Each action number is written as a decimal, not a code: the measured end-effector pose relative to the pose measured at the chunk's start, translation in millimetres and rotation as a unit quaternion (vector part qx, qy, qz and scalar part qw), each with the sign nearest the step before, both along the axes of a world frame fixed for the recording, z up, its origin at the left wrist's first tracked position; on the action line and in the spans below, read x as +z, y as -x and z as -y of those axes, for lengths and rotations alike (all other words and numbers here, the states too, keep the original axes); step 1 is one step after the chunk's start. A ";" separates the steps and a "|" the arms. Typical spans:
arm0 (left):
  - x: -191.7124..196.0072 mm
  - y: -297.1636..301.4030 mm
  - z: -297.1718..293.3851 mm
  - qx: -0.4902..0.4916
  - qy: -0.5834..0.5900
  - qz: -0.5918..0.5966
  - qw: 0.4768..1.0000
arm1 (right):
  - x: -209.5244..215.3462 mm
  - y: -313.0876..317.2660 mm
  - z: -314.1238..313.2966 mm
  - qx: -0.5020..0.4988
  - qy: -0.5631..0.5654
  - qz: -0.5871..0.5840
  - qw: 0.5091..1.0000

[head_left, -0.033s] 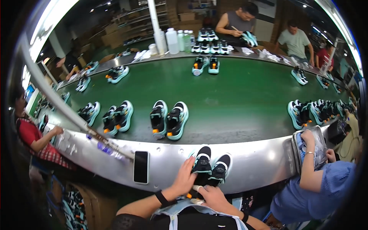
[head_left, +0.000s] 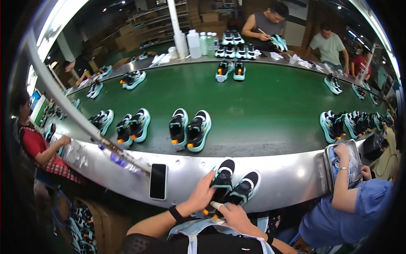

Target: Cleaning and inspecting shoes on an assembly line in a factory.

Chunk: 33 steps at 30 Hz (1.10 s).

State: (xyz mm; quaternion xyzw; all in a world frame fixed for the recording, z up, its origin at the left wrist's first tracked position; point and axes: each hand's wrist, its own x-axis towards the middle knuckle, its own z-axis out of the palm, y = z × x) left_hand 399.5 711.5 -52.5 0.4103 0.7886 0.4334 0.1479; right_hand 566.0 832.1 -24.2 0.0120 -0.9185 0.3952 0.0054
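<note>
A pair of black, white and mint sneakers rests toes-away on the metal ledge in front of me: the left sneaker [head_left: 226,168] and the right sneaker [head_left: 248,186]. My left hand [head_left: 200,197] grips the left sneaker along its outer side, fingers close together. At the heels, my right hand [head_left: 237,216] is closed on the left sneaker's back part, a pale cover on one finger. Orange heel parts show between the hands. The right hand's fingertips are partly hidden, and the right sneaker's heel is behind that hand.
A phone [head_left: 158,182] lies on the ledge [head_left: 279,173], left of my hands. More sneaker pairs [head_left: 198,131] stand on the green belt [head_left: 262,106]. A slanted pole [head_left: 80,112] crosses at left. Beside me on the right, a co-worker in blue [head_left: 349,207] reaches into a clear-sided bag [head_left: 325,169].
The whole view has shifted slightly. My left fingers have drawn closer together against the left sneaker's side. My right hand stays at the heels.
</note>
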 end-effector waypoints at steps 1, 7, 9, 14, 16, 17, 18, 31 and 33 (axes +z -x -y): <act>7.7 6.0 4.0 0.010 0.036 0.048 0.998 | 10.0 -0.3 0.2 0.012 0.032 0.014 0.999; 81.1 -19.0 11.9 -0.035 -0.074 -0.143 0.986 | 34.0 -13.3 -84.1 0.260 0.263 0.031 0.929; 82.5 -42.7 17.2 -0.146 -0.020 -0.105 0.983 | 41.2 -16.6 -84.3 0.194 0.322 0.091 0.922; 39.8 -50.4 16.1 -0.150 0.057 -0.023 0.987 | 23.1 -15.9 -38.8 0.097 0.245 0.082 0.961; 40.6 -50.2 18.9 -0.121 0.030 -0.012 0.992 | 32.2 -21.9 -46.2 0.099 0.268 0.036 0.958; 44.2 -53.7 23.3 -0.119 0.031 -0.007 0.992 | 43.0 -27.9 -61.6 0.136 0.278 0.105 0.945; 47.9 -56.7 26.4 -0.139 0.020 -0.059 0.988 | 56.8 -33.5 -77.8 0.130 0.351 0.105 0.921; 17.5 -65.8 -3.4 -0.167 0.006 -0.110 0.980 | 23.9 13.6 -84.1 -0.011 -0.114 -0.010 0.993; 15.9 -65.2 -6.1 -0.146 0.007 -0.096 0.985 | 29.2 0.4 -75.0 -0.009 -0.072 -0.003 0.997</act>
